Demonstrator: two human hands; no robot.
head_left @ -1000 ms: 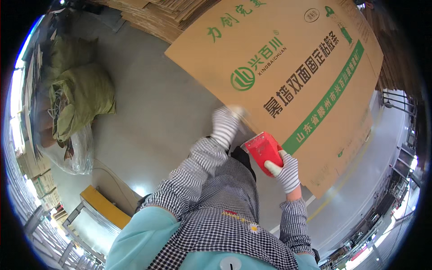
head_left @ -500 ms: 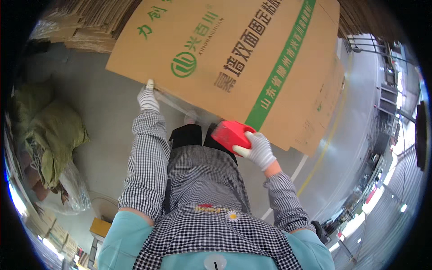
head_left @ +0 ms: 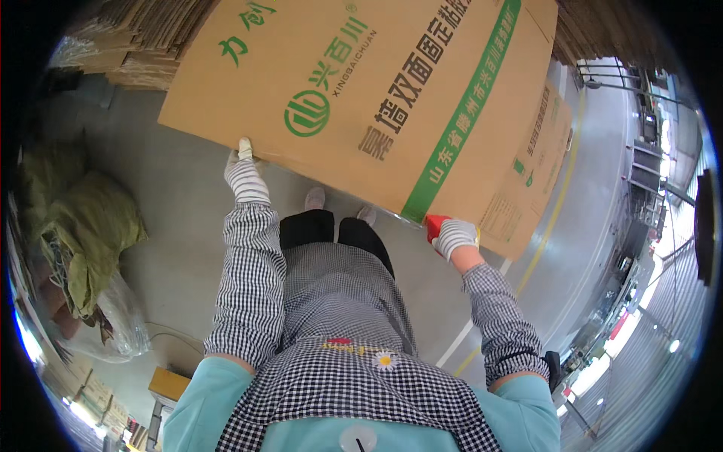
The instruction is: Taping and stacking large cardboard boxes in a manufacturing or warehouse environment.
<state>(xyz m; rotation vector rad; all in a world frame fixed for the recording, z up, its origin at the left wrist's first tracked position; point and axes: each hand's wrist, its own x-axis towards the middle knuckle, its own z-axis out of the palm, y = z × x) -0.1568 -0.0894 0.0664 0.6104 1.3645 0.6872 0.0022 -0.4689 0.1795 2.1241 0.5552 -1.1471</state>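
A grey workshop floor [head_left: 188,196] spreads under the scene, crossed at the right by a yellow line [head_left: 566,200]; stacks of flat cardboard [head_left: 135,41] rise at the upper left, and more brown stacked board [head_left: 610,34] stands at the upper right. On the left, an olive-green sack [head_left: 102,233] slumps beside a clear plastic bag [head_left: 124,328], and a piece of equipment with a yellow top [head_left: 169,383] sits lower down. A large brown carton [head_left: 339,83] lies flat in front of the person, its near edge slanting down from left to right above the shoes [head_left: 315,198]; green and black print and a broad green band [head_left: 463,113] mark its upper face. The left hand [head_left: 247,179], in a striped white glove, grips the carton's near edge toward its left end, thumb laid on the upper face. The right hand [head_left: 456,236], gloved alike, is closed around a red tool [head_left: 434,224], which is largely hidden by the fingers and sits at the near edge beside the lower end of the green band. A thin, shiny strip [head_left: 407,221] shows along that edge, just left of the tool. Checked sleeve covers [head_left: 248,282] clothe both forearms, matching the apron [head_left: 346,297].
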